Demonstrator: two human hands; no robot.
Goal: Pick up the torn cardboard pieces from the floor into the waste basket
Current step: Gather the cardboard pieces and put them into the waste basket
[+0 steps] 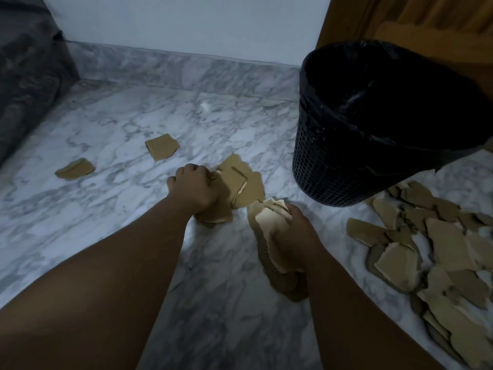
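Marble floor, white wall; possibly wooden door.

Dim bluish light, soft overall blur, wide-angle bending at edges

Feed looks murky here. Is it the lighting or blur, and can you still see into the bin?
Head view: dim, bluish light, soft focus, wide-angle bending at the edges; the black mesh waste basket interior is pure shadow, contents unreadable; both hands, left and right, and the tan cardboard pieces stay distinguishable.
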